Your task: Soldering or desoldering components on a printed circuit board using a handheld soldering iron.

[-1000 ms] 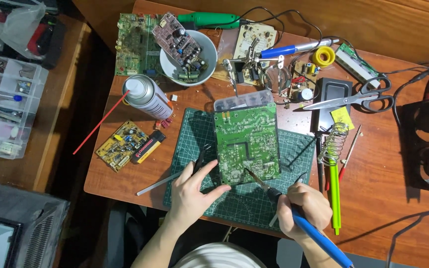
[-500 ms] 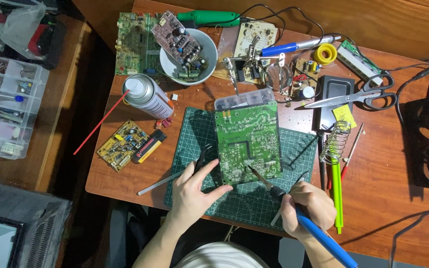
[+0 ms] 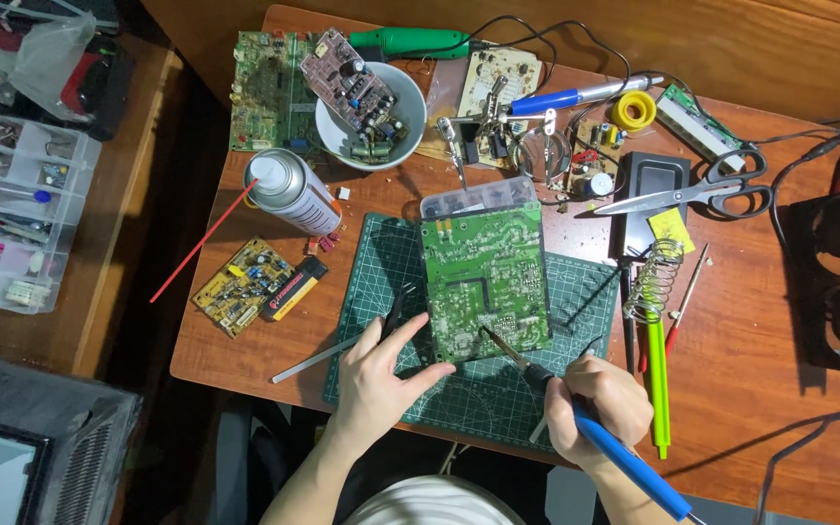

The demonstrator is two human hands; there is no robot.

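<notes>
Green circuit board (image 3: 485, 282) lies solder side up on a dark green cutting mat (image 3: 381, 262) near the front edge of a reddish wooden table (image 3: 760, 369); a clear plastic box (image 3: 473, 197) sits just behind the board's far edge. The right hand (image 3: 600, 408) is closed around the blue handle of a soldering iron (image 3: 576, 413), gripped like a pen; the iron's tip rests on the board's near right part. The left hand (image 3: 381, 374) lies on the mat just beside the board's near left corner, fingers spread; black tweezers (image 3: 393, 313) stick out between its fingers, though whether they are pinched or merely under the hand I cannot tell. A thin metal strip (image 3: 308, 360) lies to the left of that hand, half on the mat. Farther back stand a spray can (image 3: 289, 192) with a red straw, a white bowl (image 3: 328, 131) holding a small board, and a yellow circuit board (image 3: 242, 285); scissors (image 3: 702, 192) and a coiled iron stand (image 3: 655, 282) lie well to the right.
</notes>
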